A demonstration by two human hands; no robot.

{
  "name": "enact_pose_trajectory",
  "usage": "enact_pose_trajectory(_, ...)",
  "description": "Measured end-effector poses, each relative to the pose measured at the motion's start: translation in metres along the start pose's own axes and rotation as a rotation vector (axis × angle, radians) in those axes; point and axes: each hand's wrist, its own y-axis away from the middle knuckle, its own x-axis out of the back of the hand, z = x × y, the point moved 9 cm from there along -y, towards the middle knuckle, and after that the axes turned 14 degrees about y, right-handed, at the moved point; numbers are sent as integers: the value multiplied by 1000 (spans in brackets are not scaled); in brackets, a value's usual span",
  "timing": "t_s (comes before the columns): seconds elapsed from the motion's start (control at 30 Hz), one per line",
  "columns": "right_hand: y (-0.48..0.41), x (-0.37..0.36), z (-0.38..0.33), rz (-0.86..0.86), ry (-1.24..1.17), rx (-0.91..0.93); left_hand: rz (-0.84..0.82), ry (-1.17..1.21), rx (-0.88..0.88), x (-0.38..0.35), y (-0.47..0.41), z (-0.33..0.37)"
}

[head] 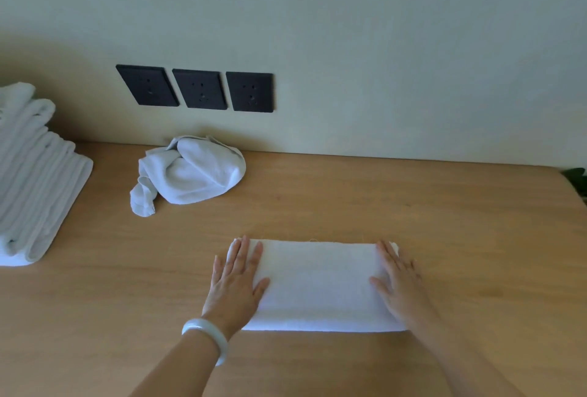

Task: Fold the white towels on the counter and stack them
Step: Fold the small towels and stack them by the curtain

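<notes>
Flat on both short edges of the folded towel (pixel 320 285): left grip (pixel 238 282), right grip (pixel 400 285), fingers straight, holding nothing. Right of it, wide bench (pixel 476 238) wood.

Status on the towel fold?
Left hand, right hand open, flat on folded towel. Crumpled towel lies by wall; stack far left. No obstruction seen.

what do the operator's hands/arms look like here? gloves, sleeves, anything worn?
No gloves: the left hand and right hand are both bare, and no rings are visible. The left wrist carries a smooth, pale whitish bangle, round and thick. No sleeves show on either forearm within the frame, and nothing is seen on the right wrist.
</notes>
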Motion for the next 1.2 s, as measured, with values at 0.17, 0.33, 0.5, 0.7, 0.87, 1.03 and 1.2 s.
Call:
enact_pose_trajectory(0.17,19,16,41,38,-213,-457,121,295,472,35,26,-26)
enact_pose_trajectory(0.33,32,-8,47,-213,-731,-706,70,859,717,13,45,-47)
enact_pose_trajectory(0.5,32,-5,20,-385,-1021,-633,16,1277,750,22,48,-39)
enact_pose_trajectory(0.7,8,79,-56,-270,-1106,-299,104,1436,582,103,48,-25)
enact_pose_trajectory(0.87,-4,160,-138,-174,-1179,-87,161,1522,433,191,61,-28)
enact_pose_trajectory(1.03,-2,238,-248,-181,-1307,111,237,1589,228,303,80,-53)
enact_pose_trajectory(1.2,10,318,-394,-199,-1371,313,332,1595,74,432,101,-120)
